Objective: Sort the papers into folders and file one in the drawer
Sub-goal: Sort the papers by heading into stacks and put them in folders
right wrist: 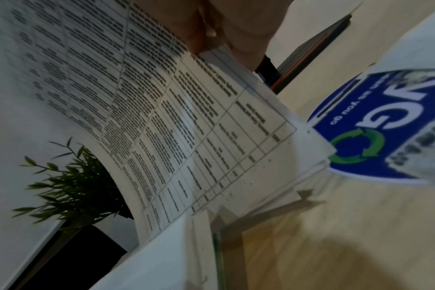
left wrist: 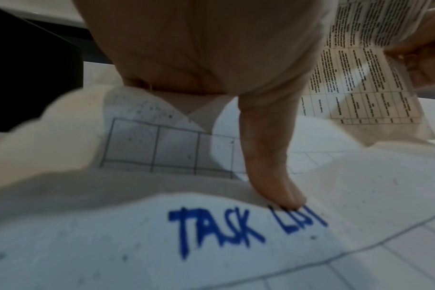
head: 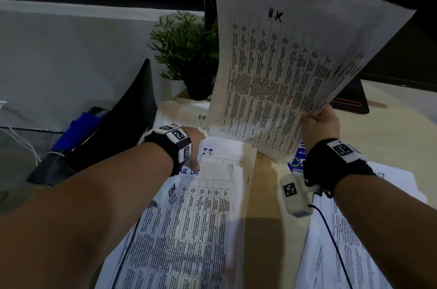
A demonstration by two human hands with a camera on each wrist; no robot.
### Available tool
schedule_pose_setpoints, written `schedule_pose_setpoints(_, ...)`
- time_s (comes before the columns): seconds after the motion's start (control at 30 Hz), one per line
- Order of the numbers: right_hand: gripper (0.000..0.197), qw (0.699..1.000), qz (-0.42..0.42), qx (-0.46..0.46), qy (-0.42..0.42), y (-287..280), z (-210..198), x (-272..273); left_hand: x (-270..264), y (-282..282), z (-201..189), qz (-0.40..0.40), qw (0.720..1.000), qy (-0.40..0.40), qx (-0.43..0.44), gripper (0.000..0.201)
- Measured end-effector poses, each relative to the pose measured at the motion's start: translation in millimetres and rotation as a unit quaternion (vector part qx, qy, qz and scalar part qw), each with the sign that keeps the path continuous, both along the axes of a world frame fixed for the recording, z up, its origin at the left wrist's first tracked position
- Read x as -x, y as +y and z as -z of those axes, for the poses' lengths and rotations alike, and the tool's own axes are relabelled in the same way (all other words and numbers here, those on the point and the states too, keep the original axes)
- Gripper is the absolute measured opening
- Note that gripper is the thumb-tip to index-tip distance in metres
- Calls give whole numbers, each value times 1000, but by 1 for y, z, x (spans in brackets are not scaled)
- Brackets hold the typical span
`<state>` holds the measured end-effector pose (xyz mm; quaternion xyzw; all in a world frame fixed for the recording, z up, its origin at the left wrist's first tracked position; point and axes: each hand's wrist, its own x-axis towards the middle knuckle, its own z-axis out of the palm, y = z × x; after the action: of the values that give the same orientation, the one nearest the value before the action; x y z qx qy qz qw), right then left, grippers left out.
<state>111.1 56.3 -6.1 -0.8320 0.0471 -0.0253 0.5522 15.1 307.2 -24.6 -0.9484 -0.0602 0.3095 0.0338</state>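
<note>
Right hand (head: 319,123), right of centre in the head view, gripping a fanned sheaf of white printed table sheets marked "H.K" (head: 288,64) by its lower right corner, fingers curled round the edge; sheaf raised off the pale wooden worktop (head: 267,225) and tilted up toward the upper right of the frame. In the right wrist view, fingers (right wrist: 236,29) at top centre pinching the same sheets.

Left hand (head: 194,144), just left of centre, lying palm down on papers spread on the worktop; thumb (left wrist: 273,166) straight, tip pressing at the top edge of a white gridded sheet headed "TASK LIST" in blue marker (head: 189,229). Other fingers hidden under a lifted paper edge, so grip cannot be told.

Just beyond the left hand, a white sheet marked "J.T." (head: 224,154), and farther up, one marked "H.R" (head: 179,116). At the lower right, another white printed sheet (head: 354,241), with a blue round printed logo with green arrows (right wrist: 372,127) beside the right wrist.

Small green potted plant in a dark pot (head: 186,52) at upper centre, behind the papers. Black curved tray (head: 113,123) at the left edge of the worktop.
</note>
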Motion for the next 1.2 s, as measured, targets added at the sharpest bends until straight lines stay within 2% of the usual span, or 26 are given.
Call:
schedule_pose_setpoints(0.07,40,1000,2,-4,2,-1,4,1,1,-2,0,1,1000,5,5,62)
schedule_pose_setpoints(0.13,39,1000,1,0,9,-2,7,2,4,-1,0,-3,1000,0,1,58)
schedule_pose_setpoints(0.33,41,1000,3,8,28,-3,8,4,8,-1,0,-16,1000,-25,-8,65)
schedule_pose_setpoints(0.43,41,999,3,13,39,-4,7,6,6,-4,1,-28,999,-13,-15,67)
schedule_pose_setpoints(0.67,42,996,-25,68,58,4,6,0,5,-1,5,-13,1000,-13,-14,51)
schedule_pose_setpoints(0.77,40,995,-35,76,57,12,9,1,7,0,1,-23,1000,-13,-11,60)
schedule_pose_setpoints(0.93,37,997,14,56,48,8,17,12,5,-2,-1,-52,999,-2,-6,86)
schedule_pose_setpoints(1.07,33,997,66,44,18,0,18,12,3,-4,2,-62,997,29,-20,71)
schedule_pose_setpoints(1.17,33,995,93,29,3,-2,13,8,1,-7,-3,-58,996,52,-37,68)
schedule_pose_setpoints(1.2,33,995,91,28,-2,-2,10,7,2,-9,-7,-50,997,57,-35,60)
